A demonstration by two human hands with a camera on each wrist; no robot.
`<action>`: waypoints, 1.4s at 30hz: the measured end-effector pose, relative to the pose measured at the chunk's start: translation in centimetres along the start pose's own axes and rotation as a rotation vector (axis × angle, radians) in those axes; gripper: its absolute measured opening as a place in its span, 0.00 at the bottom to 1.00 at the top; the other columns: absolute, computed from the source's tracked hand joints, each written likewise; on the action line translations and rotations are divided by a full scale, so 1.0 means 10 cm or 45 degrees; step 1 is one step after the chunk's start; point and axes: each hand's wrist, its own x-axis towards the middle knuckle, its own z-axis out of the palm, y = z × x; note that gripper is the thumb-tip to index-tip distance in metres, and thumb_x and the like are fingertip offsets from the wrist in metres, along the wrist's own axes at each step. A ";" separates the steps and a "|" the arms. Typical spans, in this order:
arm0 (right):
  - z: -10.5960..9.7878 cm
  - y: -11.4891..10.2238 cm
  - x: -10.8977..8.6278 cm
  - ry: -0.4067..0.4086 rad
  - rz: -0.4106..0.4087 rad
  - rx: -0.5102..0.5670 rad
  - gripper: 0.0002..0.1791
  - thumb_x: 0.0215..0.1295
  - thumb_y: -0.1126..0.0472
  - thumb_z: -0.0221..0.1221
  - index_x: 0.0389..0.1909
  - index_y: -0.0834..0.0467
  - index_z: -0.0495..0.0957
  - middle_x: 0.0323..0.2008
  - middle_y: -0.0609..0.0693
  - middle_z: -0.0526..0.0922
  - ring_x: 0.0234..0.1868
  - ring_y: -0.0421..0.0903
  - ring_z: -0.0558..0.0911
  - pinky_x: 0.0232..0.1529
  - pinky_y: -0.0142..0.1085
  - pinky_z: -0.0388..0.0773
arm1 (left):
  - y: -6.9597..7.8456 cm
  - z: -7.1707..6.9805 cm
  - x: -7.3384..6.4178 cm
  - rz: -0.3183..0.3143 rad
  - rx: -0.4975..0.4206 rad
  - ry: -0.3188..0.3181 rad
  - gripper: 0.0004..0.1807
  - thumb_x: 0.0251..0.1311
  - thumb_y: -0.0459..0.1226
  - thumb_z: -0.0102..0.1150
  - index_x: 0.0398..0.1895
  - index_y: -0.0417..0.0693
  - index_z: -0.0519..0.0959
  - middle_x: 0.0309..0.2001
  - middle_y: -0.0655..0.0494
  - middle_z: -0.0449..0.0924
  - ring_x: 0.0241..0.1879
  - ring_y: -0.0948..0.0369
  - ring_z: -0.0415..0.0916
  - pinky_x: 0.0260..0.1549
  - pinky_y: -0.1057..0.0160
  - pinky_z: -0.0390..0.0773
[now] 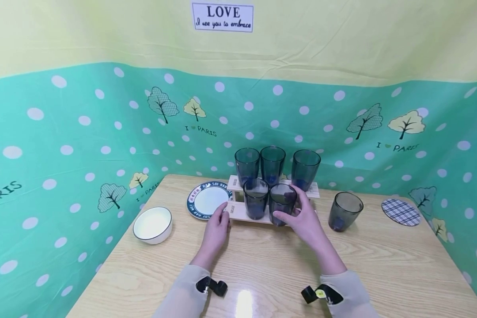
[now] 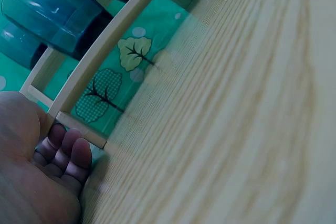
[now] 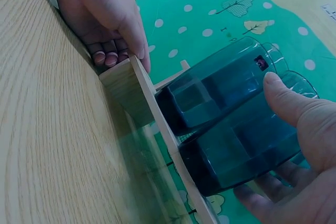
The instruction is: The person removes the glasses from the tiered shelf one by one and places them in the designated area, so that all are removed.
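Observation:
A two-tier wooden rack (image 1: pixel 238 211) carries dark tinted glasses, three on the upper tier and two on the lower. My left hand (image 1: pixel 216 229) grips the left end of the lower tier; in the left wrist view its fingers curl at the board's end, by the leg. With thumb and fingers spread around it, my right hand (image 1: pixel 305 221) holds the right-hand lower glass (image 1: pixel 281 204), which stands upright on the board. Right beside it stands the other lower glass (image 1: pixel 256 201). In the right wrist view the thumb (image 3: pixel 286 95) lies near the held glass's rim.
Another tinted glass (image 1: pixel 343 212) stands on the table right of the rack, with a round plaid coaster (image 1: pixel 401 212) farther right. A blue-rimmed plate (image 1: pixel 210 201) lies left of the rack, and a white bowl (image 1: pixel 153 225) sits near the table's left edge. A patterned cloth (image 1: pixel 302 115) hangs behind.

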 end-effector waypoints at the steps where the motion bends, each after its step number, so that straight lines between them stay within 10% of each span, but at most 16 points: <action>1: 0.00 0.00 0.00 0.000 0.003 0.002 0.60 0.66 0.53 0.80 0.90 0.50 0.53 0.78 0.65 0.68 0.77 0.67 0.70 0.78 0.60 0.67 | 0.00 0.00 0.00 0.002 -0.002 0.000 0.28 0.89 0.40 0.46 0.85 0.42 0.65 0.38 0.44 0.82 0.35 0.55 0.78 0.38 0.60 0.84; 24: -0.08 -0.12 -0.16 0.067 0.126 -0.068 0.59 0.64 0.41 0.80 0.89 0.44 0.56 0.81 0.62 0.66 0.74 0.74 0.73 0.67 0.61 0.80 | -0.04 0.00 0.00 -0.018 0.020 0.002 0.28 0.90 0.42 0.45 0.86 0.45 0.65 0.39 0.46 0.82 0.37 0.55 0.79 0.40 0.59 0.83; 42: -0.49 -0.27 -0.53 0.107 0.039 -0.078 0.57 0.64 0.47 0.82 0.86 0.52 0.59 0.76 0.60 0.72 0.79 0.60 0.69 0.77 0.60 0.68 | -0.07 0.01 0.02 -0.022 0.029 0.012 0.28 0.90 0.43 0.46 0.86 0.46 0.66 0.38 0.47 0.82 0.36 0.56 0.78 0.38 0.59 0.83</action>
